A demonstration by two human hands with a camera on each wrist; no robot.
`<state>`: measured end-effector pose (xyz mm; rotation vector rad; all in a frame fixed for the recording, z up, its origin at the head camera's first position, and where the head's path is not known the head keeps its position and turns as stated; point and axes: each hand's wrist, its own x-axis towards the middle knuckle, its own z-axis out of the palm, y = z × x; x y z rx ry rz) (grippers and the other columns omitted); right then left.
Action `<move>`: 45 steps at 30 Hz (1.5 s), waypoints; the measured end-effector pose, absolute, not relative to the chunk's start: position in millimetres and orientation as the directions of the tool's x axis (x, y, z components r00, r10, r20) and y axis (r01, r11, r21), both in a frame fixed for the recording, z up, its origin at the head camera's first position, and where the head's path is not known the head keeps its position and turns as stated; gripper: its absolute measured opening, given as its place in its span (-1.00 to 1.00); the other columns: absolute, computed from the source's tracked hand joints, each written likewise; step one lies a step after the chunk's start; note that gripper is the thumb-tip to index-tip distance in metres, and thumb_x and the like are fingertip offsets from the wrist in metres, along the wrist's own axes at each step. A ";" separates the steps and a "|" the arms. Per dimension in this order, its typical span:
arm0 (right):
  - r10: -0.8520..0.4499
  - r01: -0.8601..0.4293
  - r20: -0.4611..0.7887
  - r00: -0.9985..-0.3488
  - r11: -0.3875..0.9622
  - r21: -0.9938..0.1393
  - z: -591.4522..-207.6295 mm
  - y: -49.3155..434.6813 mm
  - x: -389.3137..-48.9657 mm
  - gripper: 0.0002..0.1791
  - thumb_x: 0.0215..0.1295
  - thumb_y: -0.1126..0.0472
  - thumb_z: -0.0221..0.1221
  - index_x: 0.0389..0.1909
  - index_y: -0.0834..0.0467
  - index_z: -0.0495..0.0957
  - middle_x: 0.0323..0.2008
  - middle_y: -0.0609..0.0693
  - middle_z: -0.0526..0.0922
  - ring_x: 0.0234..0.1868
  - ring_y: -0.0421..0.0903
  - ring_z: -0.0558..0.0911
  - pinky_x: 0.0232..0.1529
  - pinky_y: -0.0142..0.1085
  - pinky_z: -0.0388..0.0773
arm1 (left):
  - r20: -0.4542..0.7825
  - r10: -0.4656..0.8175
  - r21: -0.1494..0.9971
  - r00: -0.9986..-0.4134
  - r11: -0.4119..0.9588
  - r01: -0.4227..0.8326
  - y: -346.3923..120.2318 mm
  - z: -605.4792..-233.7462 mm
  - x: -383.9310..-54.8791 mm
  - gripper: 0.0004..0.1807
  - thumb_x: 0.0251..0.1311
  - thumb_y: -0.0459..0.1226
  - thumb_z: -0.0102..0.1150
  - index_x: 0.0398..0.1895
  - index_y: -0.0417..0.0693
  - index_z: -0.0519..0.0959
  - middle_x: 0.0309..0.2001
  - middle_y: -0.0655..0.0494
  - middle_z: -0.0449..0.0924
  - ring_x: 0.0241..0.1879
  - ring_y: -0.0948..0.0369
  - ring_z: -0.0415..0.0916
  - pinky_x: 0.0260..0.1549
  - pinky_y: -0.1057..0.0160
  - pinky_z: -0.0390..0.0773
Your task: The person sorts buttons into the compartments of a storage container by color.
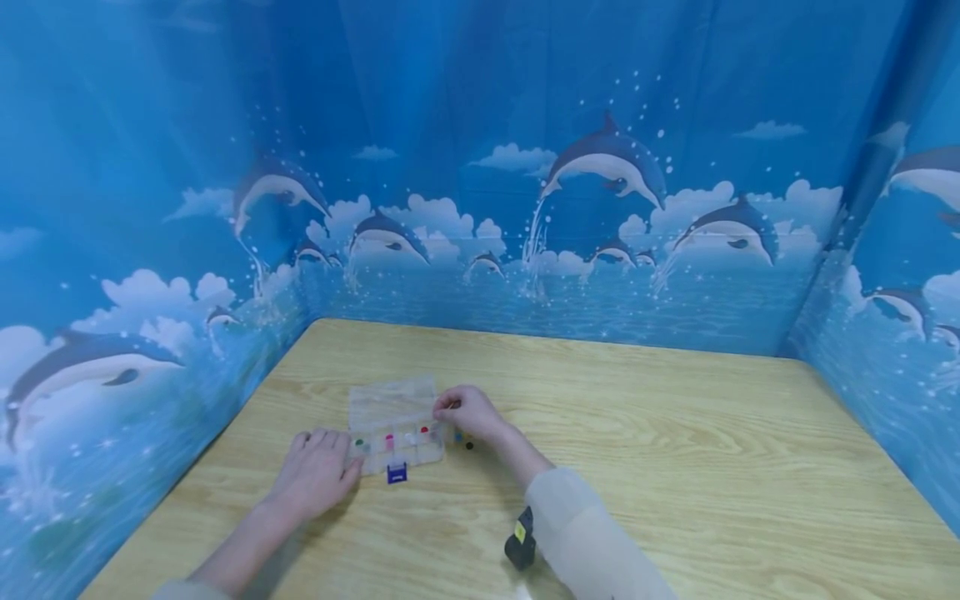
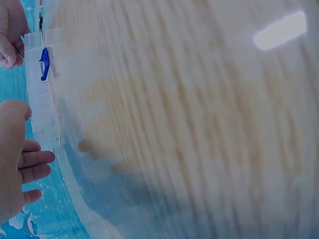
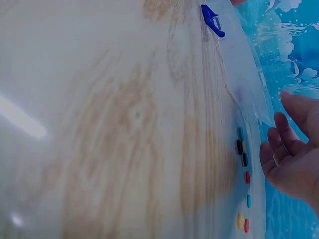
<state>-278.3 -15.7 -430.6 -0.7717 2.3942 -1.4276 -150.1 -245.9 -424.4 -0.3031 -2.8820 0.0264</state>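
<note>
A clear plastic compartment box (image 1: pixel 405 457) lies on the table with its lid (image 1: pixel 392 402) folded back. A few compartments hold small green, pink and red pieces. A dark blue latch (image 1: pixel 397 473) sticks out at its near side. My left hand (image 1: pixel 311 475) rests at the box's left end, fingers extended and thumb by the near corner. Over the box's right end is my right hand (image 1: pixel 468 411), its thumb and index finger bent close together; whether a small piece sits between them cannot be made out. Small coloured pieces (image 3: pixel 246 177) lie on the table beside the right hand.
A black device with a yellow label (image 1: pixel 521 540) is by the right sleeve. The wood-grain table (image 1: pixel 675 450) extends to the right. Blue dolphin-print curtains (image 1: pixel 480 167) stand behind the table and along both sides.
</note>
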 end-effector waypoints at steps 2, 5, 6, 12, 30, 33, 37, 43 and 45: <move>-0.554 -0.307 0.051 -0.831 0.381 -0.872 -430.2 -14.0 -278.8 -0.93 0.20 0.27 0.18 -0.36 0.19 0.61 -0.36 -0.07 0.55 -0.34 -0.18 0.48 -0.32 -0.35 0.45 | 0.235 0.205 -0.044 -0.950 0.979 0.201 -246.0 -424.5 -150.1 -0.58 0.22 -0.11 0.05 -0.13 -0.35 0.47 -0.15 -0.24 0.52 -0.07 -0.13 0.42 -0.02 -0.17 0.29; -0.545 -0.291 0.041 -0.837 0.381 -0.878 -430.4 -10.8 -280.6 -0.92 0.20 0.27 0.18 -0.34 0.19 0.61 -0.36 -0.07 0.56 -0.33 -0.17 0.48 -0.32 -0.35 0.46 | 0.231 0.201 -0.040 -0.952 0.980 0.197 -246.1 -424.6 -150.0 -0.58 0.22 -0.11 0.05 -0.13 -0.35 0.47 -0.14 -0.24 0.52 -0.06 -0.13 0.42 -0.01 -0.18 0.29; -0.542 -0.285 0.038 -0.840 0.379 -0.880 -430.5 -9.5 -281.2 -0.92 0.20 0.27 0.18 -0.33 0.19 0.61 -0.35 -0.07 0.56 -0.33 -0.17 0.48 -0.32 -0.34 0.46 | 0.231 0.200 -0.039 -0.952 0.980 0.197 -246.1 -424.5 -150.0 -0.58 0.22 -0.11 0.05 -0.13 -0.35 0.47 -0.14 -0.24 0.52 -0.06 -0.13 0.42 -0.01 -0.18 0.28; -0.528 -0.255 0.021 -0.849 0.376 -0.891 -431.5 -1.7 -283.8 -0.89 0.21 0.25 0.18 -0.29 0.19 0.60 -0.34 -0.06 0.58 -0.31 -0.16 0.50 -0.30 -0.32 0.49 | 0.226 0.199 -0.035 -0.954 0.980 0.196 -246.2 -424.4 -149.4 -0.60 0.22 -0.11 0.04 -0.15 -0.35 0.47 -0.16 -0.23 0.52 -0.06 -0.13 0.42 -0.01 -0.18 0.28; -0.499 -0.282 0.023 -0.866 0.449 -0.848 -441.3 24.7 -296.1 -0.91 0.17 0.25 0.21 -0.36 0.20 0.60 -0.40 -0.07 0.59 -0.35 -0.17 0.51 -0.29 -0.33 0.45 | 0.230 0.199 -0.032 -0.953 0.980 0.197 -247.9 -426.6 -149.4 -0.58 0.22 -0.11 0.04 -0.12 -0.36 0.47 -0.13 -0.24 0.52 -0.05 -0.14 0.41 0.00 -0.18 0.28; -0.512 -0.294 0.015 -0.859 0.468 -0.833 -440.9 29.1 -296.6 -0.92 0.17 0.25 0.21 -0.37 0.20 0.60 -0.41 -0.08 0.58 -0.37 -0.18 0.50 -0.30 -0.33 0.45 | 0.229 0.198 -0.030 -0.953 0.980 0.197 -248.5 -427.2 -149.5 -0.58 0.22 -0.11 0.05 -0.13 -0.36 0.47 -0.13 -0.24 0.52 -0.04 -0.14 0.41 0.00 -0.18 0.27; -0.534 -0.296 -0.005 -0.845 0.476 -0.828 -439.2 33.9 -296.3 -0.94 0.17 0.27 0.21 -0.38 0.19 0.59 -0.43 -0.08 0.57 -0.38 -0.17 0.48 -0.32 -0.33 0.43 | 0.238 0.205 -0.037 -0.949 0.979 0.202 -248.7 -427.4 -149.9 -0.59 0.21 -0.11 0.05 -0.15 -0.35 0.47 -0.15 -0.23 0.52 -0.06 -0.13 0.42 -0.01 -0.18 0.28; -0.549 -0.270 -0.037 -0.835 0.468 -0.842 -439.1 37.8 -297.1 -0.93 0.17 0.27 0.21 -0.37 0.20 0.59 -0.44 -0.07 0.58 -0.39 -0.16 0.49 -0.34 -0.33 0.44 | 0.242 0.210 -0.044 -0.947 0.978 0.206 -248.8 -426.9 -150.6 -0.60 0.21 -0.11 0.05 -0.17 -0.34 0.48 -0.17 -0.23 0.53 -0.08 -0.13 0.42 -0.02 -0.17 0.29; -0.549 -0.255 -0.054 -0.834 0.471 -0.845 -439.2 38.8 -297.2 -0.92 0.17 0.26 0.21 -0.36 0.19 0.59 -0.44 -0.07 0.58 -0.38 -0.16 0.50 -0.32 -0.33 0.44 | 0.236 0.210 -0.043 -0.949 0.978 0.205 -248.7 -426.4 -150.4 -0.60 0.21 -0.11 0.05 -0.17 -0.34 0.47 -0.16 -0.23 0.52 -0.07 -0.13 0.42 -0.01 -0.17 0.28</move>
